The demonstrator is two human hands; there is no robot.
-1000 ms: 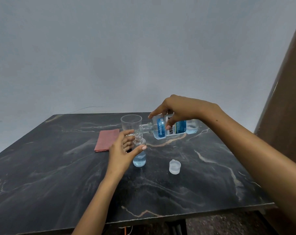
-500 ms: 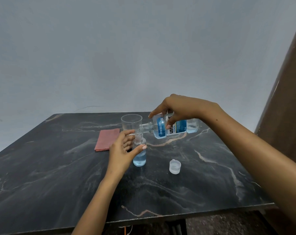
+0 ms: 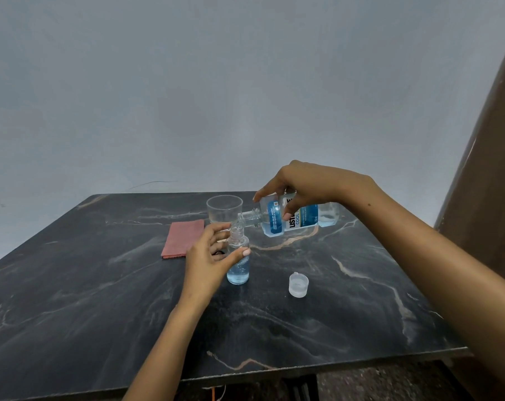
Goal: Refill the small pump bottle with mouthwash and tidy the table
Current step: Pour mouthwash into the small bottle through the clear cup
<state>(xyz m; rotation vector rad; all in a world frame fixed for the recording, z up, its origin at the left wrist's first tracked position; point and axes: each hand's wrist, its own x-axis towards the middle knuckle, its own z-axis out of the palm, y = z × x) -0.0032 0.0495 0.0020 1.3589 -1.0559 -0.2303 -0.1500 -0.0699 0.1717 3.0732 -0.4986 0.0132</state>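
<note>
A small clear bottle stands upright on the dark marble table, with pale blue liquid in its lower part. My left hand grips it around the shoulder. My right hand holds the large mouthwash bottle from above, tipped almost flat, its open neck right at the small bottle's mouth. The big bottle has a blue label and a little blue liquid at its far end. A dark object, perhaps the pump, shows partly behind my left fingers.
A clear plastic cup stands just behind the small bottle. A folded pink cloth lies to its left. A clear cap sits open side up to the right. A brown wooden panel rises at the right edge.
Both hands hold almost the same pose. The liquid level in the small bottle looks slightly higher.
</note>
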